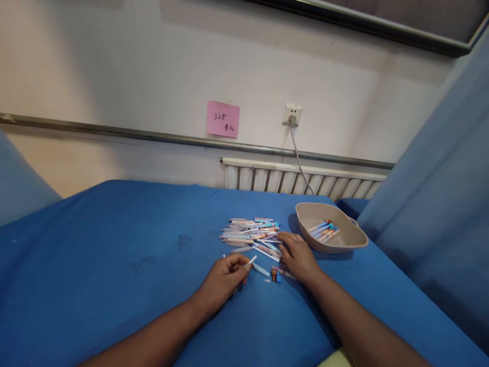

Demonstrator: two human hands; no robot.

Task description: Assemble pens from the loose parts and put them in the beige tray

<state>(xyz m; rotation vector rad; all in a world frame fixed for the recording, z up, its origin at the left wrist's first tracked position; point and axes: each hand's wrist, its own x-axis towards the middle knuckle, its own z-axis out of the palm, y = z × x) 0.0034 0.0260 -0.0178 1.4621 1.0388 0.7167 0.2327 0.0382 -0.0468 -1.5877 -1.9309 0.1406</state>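
Observation:
My left hand (229, 278) is closed with fingertips pinching a thin white stick (252, 259), perhaps a pen part; its lower end is hidden by the fingers. A pile of pens (248, 232) in pale, blue and orange-brown tones lies beyond it on the blue cloth. At the pile's right edge my right hand (298, 255) rests with fingers apart and bent over the pens, and I see nothing gripped in it. Between the hands lie a light blue pen barrel (262, 269), a small white tip (267, 281), a brown cap piece (273, 275) and a blue cap piece (278, 278).
A beige basin (351, 237) stands to the right of the pile, with several pens (324, 231) inside. Blue cloth (95, 265) covers the surface. Behind are a white radiator (260, 178), a metal rail (153, 135) and a plugged-in cord (299, 158). A blue curtain (431, 153) hangs at right.

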